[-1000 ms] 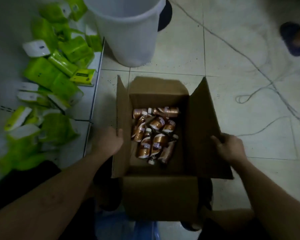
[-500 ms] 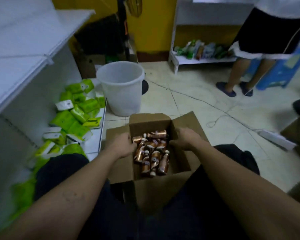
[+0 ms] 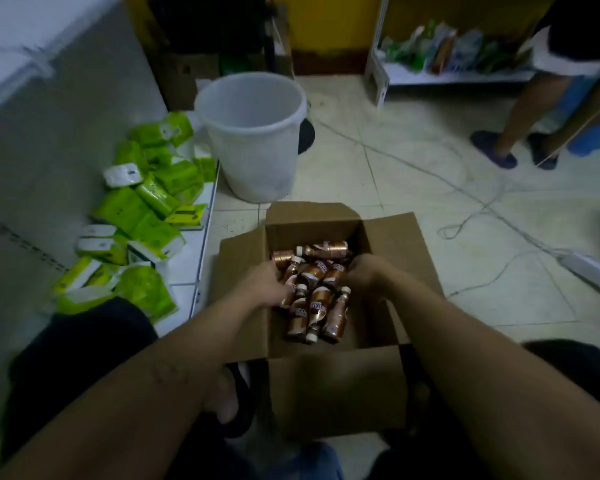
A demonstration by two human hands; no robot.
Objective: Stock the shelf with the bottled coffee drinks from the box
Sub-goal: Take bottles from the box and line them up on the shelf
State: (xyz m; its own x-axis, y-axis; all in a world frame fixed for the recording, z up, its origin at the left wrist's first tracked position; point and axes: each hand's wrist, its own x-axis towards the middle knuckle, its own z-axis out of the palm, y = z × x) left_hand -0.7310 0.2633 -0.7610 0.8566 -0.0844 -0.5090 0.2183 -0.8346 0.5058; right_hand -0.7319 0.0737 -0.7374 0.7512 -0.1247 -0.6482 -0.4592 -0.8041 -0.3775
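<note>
half a second before, my hands rested on the flaps of the box (image 3: pixel 336 386); at this moment both had dropped inside it, among the bottled coffee drinks (image 3: pixel 317 285). that meant the opening was done and the picking had begun, though no bottle had left the box yet. my left hand (image 3: pixel 269 289) lay against the left side of the pile, fingers curled down onto a bottle, but i could not tell whether it had closed on one. my right hand (image 3: pixel 364 277) pressed in from the right, touching the bottles, its grip equally hidden. the shelf (image 3: pixel 187 268) with the green packets (image 3: pixel 142 209) sat just to my left.
</note>
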